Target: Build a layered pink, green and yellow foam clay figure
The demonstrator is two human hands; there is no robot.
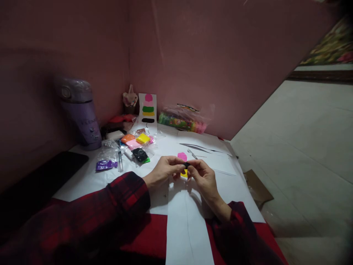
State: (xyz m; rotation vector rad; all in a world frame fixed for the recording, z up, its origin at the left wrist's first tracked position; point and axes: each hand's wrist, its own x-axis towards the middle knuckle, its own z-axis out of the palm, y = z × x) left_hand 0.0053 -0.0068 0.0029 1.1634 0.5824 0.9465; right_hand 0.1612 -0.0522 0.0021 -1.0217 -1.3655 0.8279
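Between the fingertips of my left hand [166, 169] and my right hand [204, 179] is a small lump of black modelling clay [186, 165]. Both hands pinch it just above a long white paper strip [187, 228]. On that strip, a pink clay patch [182, 156] shows beyond my fingers, and a yellow clay patch [184, 173] peeks out beneath them, partly hidden. A slim craft knife [192, 154] lies past my right fingers. Against the wall leans a card [148, 110] with pink, green, yellow and black patches stacked on it.
Clay packets sit at the left, among them black [140, 155], yellow [143, 138] and purple [106, 165]. Behind them stands a purple bottle [82, 114]. A plastic bag of colourful sticks [182, 121] rests by the wall. White paper sheets [226, 191] cover the red cloth [149, 232].
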